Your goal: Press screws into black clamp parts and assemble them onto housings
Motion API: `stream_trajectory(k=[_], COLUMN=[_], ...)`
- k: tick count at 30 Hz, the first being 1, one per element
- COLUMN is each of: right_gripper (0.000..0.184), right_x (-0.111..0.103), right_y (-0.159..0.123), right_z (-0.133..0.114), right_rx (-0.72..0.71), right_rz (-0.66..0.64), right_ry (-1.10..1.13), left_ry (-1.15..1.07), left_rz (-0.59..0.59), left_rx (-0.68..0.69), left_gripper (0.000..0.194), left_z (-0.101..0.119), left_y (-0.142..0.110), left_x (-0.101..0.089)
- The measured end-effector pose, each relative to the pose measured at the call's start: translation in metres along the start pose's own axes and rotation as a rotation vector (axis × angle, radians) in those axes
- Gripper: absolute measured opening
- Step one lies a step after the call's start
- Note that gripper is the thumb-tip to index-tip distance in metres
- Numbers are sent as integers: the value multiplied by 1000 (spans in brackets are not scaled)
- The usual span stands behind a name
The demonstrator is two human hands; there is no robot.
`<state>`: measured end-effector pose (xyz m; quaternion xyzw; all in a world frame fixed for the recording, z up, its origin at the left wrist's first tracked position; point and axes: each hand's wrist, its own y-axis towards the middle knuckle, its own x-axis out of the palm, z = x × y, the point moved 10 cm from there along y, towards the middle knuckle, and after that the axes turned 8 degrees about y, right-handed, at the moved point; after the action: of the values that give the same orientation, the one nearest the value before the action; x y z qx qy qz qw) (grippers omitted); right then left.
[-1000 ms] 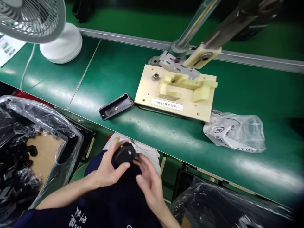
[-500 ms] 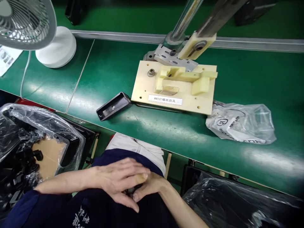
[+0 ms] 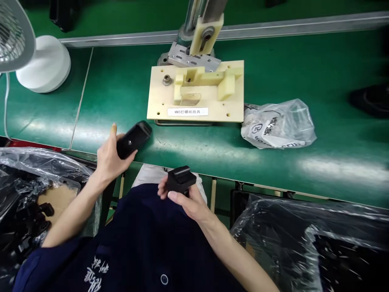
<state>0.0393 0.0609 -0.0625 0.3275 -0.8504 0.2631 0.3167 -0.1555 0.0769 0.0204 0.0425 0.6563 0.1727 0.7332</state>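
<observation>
My left hand (image 3: 111, 158) grips a long black plastic housing (image 3: 133, 140) just above the front edge of the green bench. Its closed outer side faces up, with a small shiny spot on it. My right hand (image 3: 185, 200) holds a smaller black plastic part (image 3: 181, 178) in front of my body, between thumb and fingers. That part has a rounded ridge along its top. Beyond both hands stands a cream-coloured fixture (image 3: 158, 93) with raised yellow blocks and a printed label.
A metal press column (image 3: 194, 20) rises behind the fixture. To its right lies a clear plastic bag (image 3: 279, 125). A white fan (image 3: 45, 65) stands at left. Plastic-lined bins flank me: black parts (image 3: 33, 219) in the left one, dark contents (image 3: 349, 259) in the right.
My hands have moved apart. The left has picked the housing off the bench and turned it over; the right now shows the small black part. The view has shifted right.
</observation>
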Motion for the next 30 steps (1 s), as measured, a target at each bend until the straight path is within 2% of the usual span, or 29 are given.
stream_trajectory(k=[2,4,8,10,12,15,19,21,22,24,27,30], right_gripper=[28,25,25,28,30,34,21,17,17,19,18,14], right_x=[-8,-7,8,18,24,23,16,10,7,4,10,23], right_y=[-6,-13,-20,-23,-27,-32,-39,-41,-42,-43,-40,-35], right_z=[-20,-32,-28,-22,-16,-14,-10,-8,-7,-6,-11,-9], right_rx=[-150,-223,-169,-144,-143,-188,-237,-230,-220,-194,-192,-165], right_rz=[101,104,-11,-70,-74,53,196,235,245,223,113,-29], right_ry=[-108,-173,-398,-536,-618,-659,-578,-511,-479,-448,-540,-633], left_ry=[40,76,98,100,104,93,32,-64,-146,-349,-722,-1142], left_rz=[73,93,89,73,61,69,90,61,13,-168,-616,-1078], left_rx=[56,120,246,286,309,347,364,348,311,156,-117,-251], left_gripper=[88,90,89,85,80,75,73,76,78,79,71,58], left_z=[20,39,67,74,77,84,93,94,91,77,61,74], left_y=[-24,-45,-74,-82,-89,-98,-110,-114,-113,-109,-113,-134], left_x=[-9,-15,-26,-29,-30,-31,-31,-32,-32,-22,11,38])
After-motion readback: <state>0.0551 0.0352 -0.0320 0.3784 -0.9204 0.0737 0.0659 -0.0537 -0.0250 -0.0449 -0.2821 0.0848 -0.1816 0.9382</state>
